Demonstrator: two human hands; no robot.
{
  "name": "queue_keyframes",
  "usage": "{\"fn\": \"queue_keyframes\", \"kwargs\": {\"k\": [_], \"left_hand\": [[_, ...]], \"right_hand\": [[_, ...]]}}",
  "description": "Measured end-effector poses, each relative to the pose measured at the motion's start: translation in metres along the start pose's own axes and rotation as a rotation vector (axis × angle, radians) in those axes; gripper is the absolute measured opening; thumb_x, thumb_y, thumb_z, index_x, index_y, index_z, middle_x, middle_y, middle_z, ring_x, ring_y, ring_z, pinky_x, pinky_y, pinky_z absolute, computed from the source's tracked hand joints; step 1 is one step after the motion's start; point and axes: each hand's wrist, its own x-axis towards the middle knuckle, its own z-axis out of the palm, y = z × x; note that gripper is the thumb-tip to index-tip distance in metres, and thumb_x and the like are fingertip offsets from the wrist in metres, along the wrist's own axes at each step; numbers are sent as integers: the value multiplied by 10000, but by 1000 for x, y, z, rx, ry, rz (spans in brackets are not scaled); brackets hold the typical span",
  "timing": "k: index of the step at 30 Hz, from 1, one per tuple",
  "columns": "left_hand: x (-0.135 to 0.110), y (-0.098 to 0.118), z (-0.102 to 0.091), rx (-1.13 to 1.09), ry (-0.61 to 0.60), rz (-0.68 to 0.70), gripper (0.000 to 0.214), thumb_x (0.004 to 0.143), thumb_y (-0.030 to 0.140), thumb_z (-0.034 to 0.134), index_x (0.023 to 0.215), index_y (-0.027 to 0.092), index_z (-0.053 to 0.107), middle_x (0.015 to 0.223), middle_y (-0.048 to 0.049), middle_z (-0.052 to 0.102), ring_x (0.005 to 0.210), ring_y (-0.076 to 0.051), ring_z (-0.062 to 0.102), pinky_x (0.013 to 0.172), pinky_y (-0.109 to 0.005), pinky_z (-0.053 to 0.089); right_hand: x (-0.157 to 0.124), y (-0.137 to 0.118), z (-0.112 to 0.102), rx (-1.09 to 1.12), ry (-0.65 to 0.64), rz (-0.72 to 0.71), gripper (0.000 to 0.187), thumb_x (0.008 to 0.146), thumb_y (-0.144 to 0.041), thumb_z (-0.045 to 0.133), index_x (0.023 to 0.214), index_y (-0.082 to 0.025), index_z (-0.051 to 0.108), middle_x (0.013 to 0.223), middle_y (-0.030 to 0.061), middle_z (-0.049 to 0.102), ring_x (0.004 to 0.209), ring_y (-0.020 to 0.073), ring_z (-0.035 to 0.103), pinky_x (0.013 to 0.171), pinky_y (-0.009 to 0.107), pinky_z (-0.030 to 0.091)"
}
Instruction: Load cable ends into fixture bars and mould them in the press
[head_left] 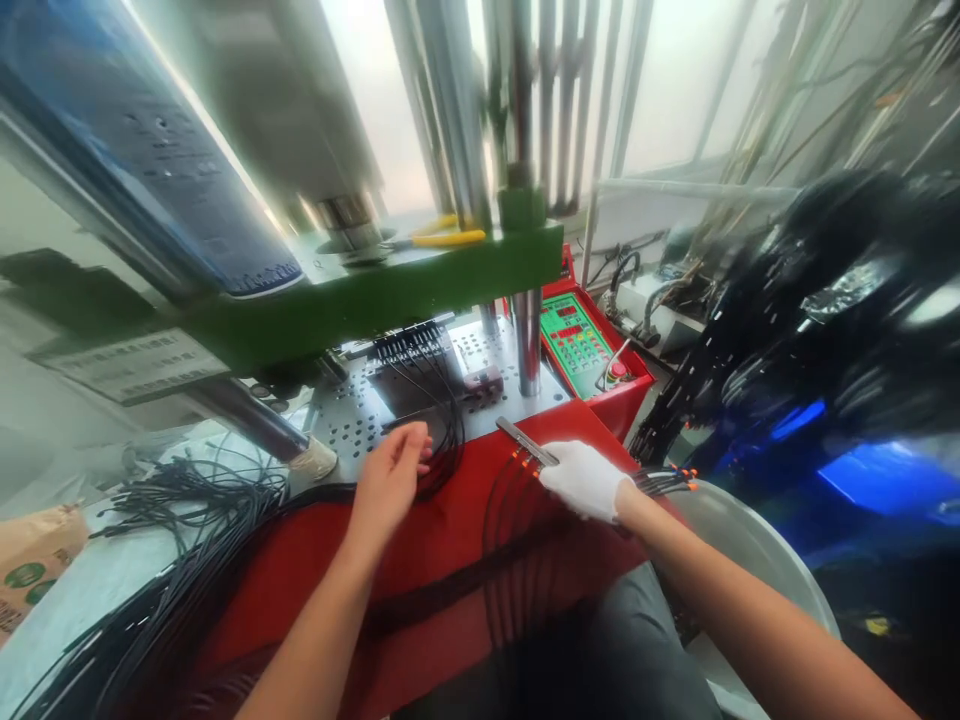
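My left hand point(390, 478) is bare and hovers over black cables point(442, 440) that run up to a mould block point(416, 350) on the perforated machine plate point(352, 420); its fingers are loosely curled beside the cables. My right hand point(585, 478), in a white glove, presses down on a row of black cables with orange tips point(525, 462) on the red bench point(450, 540) and grips a slim metal tool point(525, 440).
A green press frame point(390, 290) with steel columns point(527, 340) hangs over the plate. A red control panel point(581, 345) stands to the right. Bundles of black cable lie at left point(172, 560) and right point(750, 340). A white basin point(750, 550) sits at right.
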Motion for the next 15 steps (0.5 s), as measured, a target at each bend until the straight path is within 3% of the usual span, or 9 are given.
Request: {"fn": "queue_keyframes", "kwargs": {"k": [3, 5, 10, 13, 15], "left_hand": [[39, -13, -2, -137, 168, -67, 483, 789, 538, 590, 1092, 162, 581, 1152, -118, 604, 1053, -234, 567, 779, -290, 477], [62, -19, 5, -223, 160, -112, 495, 784, 537, 594, 1080, 141, 577, 1180, -148, 597, 1077, -246, 563, 792, -298, 470], [91, -23, 34, -473, -137, -193, 458, 767, 509, 634, 974, 102, 602, 914, -156, 689, 805, -219, 661, 676, -298, 496], [91, -25, 44, -554, -294, -232, 353, 769, 420, 649, 898, 94, 607, 770, -125, 686, 628, -193, 649, 572, -285, 483], [90, -27, 43, -586, -344, -258, 303, 782, 375, 628, 896, 95, 602, 713, -96, 669, 561, -179, 628, 525, -278, 468]], "right_hand": [[16, -4, 10, -173, 118, 38, 204, 771, -272, 491, 764, -140, 647, 808, 134, 670, 795, 257, 633, 706, 333, 439], [19, -6, 19, -267, 175, 77, 239, 777, -328, 495, 777, -145, 648, 856, 166, 675, 852, 307, 632, 737, 374, 426], [11, -5, 36, -399, 291, 129, 258, 787, -431, 491, 757, -209, 618, 827, 99, 666, 764, 271, 634, 653, 341, 411], [14, -13, 22, -339, 244, 35, 253, 819, -421, 489, 744, -217, 619, 751, 54, 655, 682, 216, 610, 630, 311, 396], [30, -31, 3, -233, 188, -104, 268, 860, -402, 464, 761, -215, 628, 721, 27, 648, 676, 186, 594, 642, 293, 404]]}}
